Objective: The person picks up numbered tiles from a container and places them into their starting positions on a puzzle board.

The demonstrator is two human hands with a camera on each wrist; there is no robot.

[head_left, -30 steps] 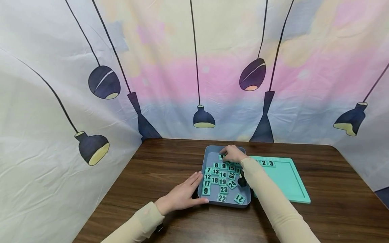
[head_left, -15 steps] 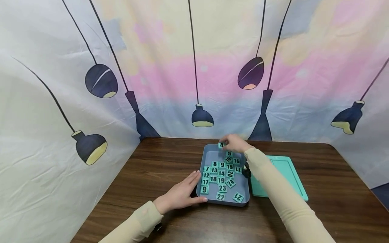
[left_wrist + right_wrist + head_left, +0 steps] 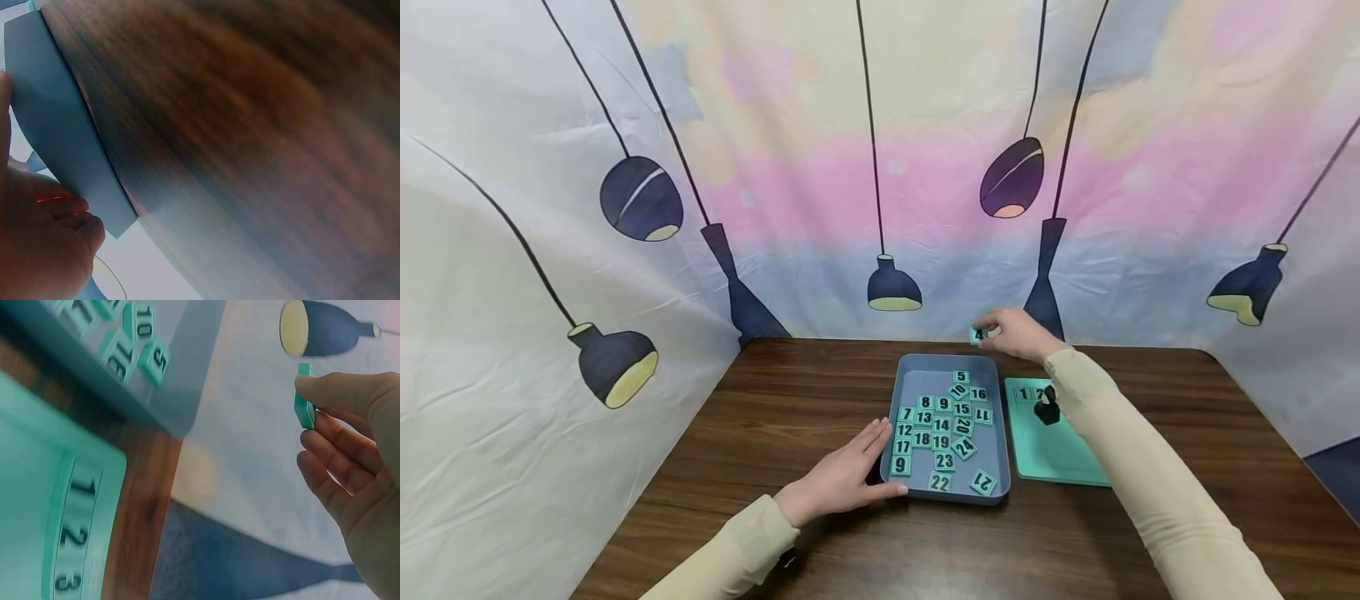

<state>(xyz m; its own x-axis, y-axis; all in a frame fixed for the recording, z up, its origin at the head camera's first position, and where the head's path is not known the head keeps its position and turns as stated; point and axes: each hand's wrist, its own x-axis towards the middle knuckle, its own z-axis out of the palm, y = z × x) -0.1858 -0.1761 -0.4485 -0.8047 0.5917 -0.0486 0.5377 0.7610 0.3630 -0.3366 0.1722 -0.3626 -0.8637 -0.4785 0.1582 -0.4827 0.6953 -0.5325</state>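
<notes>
My right hand [image 3: 1018, 333] pinches a small green number tile [image 3: 978, 335] marked 4 between thumb and fingers, raised above the table's far side. The right wrist view shows the same tile [image 3: 305, 397] edge-on at the fingertips. My left hand [image 3: 842, 475] rests against the left side of the blue-grey tray [image 3: 992, 492], fingers straight along its wall and thumb at the near corner. In the left wrist view the fingers touch the tray's outer wall [image 3: 69, 125]. Several loose number tiles [image 3: 942, 442] lie in the tray, among them a tile marked 5 [image 3: 961, 377].
Right of the tray lies a green frame board [image 3: 1052, 454]; tiles 1, 2 and 3 [image 3: 74, 536] sit in a row along its far edge. My right forearm [image 3: 1142, 458] passes over the board. A wooden table [image 3: 760, 408] bears everything, with a lamp-printed cloth [image 3: 820, 167] behind it.
My right hand has lifted the tile marked 4 out of the tray and carried it up and right, beyond the tray's far edge. My left hand stays at the tray.
</notes>
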